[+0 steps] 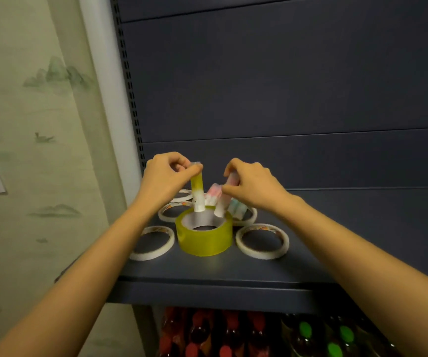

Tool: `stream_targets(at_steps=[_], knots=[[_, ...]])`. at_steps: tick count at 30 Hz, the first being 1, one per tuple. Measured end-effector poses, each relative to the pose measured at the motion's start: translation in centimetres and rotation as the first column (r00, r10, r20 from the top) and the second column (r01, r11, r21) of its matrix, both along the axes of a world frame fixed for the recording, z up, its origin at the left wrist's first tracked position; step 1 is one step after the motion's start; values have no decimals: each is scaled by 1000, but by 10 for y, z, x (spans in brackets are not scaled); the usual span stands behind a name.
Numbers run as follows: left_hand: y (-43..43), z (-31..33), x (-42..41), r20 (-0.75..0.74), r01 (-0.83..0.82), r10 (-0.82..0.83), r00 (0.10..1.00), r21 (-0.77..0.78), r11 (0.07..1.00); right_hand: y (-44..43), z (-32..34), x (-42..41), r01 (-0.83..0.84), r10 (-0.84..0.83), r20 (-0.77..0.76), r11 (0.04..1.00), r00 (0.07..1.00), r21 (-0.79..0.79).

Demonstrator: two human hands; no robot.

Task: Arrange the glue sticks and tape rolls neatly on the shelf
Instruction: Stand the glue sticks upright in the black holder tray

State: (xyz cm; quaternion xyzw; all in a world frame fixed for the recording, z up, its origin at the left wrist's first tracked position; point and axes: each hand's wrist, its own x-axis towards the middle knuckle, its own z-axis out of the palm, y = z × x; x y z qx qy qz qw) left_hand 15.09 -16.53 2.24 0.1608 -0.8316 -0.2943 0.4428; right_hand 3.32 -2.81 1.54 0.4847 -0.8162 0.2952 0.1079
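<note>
Two sticks going in: left hand (166, 176) pinches an upright yellow-and-white plastic glue stick (198, 191), right hand (254, 184) pinches a tilted pink-and-white glue stick (224, 199), both over the wide yellow tape roll (205, 240) just below. Next, likely: lower into the core, straighten, release.
</note>
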Motion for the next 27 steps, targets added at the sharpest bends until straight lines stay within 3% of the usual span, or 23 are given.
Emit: stream_targets(at_steps=[9,16,27], knots=[[113,11,-78,-13,231,-231,973,0,973,151,15,-58,181,-183,9,963,983,-198],[253,-2,-158,25,423,-423,906,14,906,311,7,-100,372,-372,34,917,928,-144],[468,-25,-247,112,560,-552,826,-60,826,539,-17,-153,636,-639,-28,768,768,-75]])
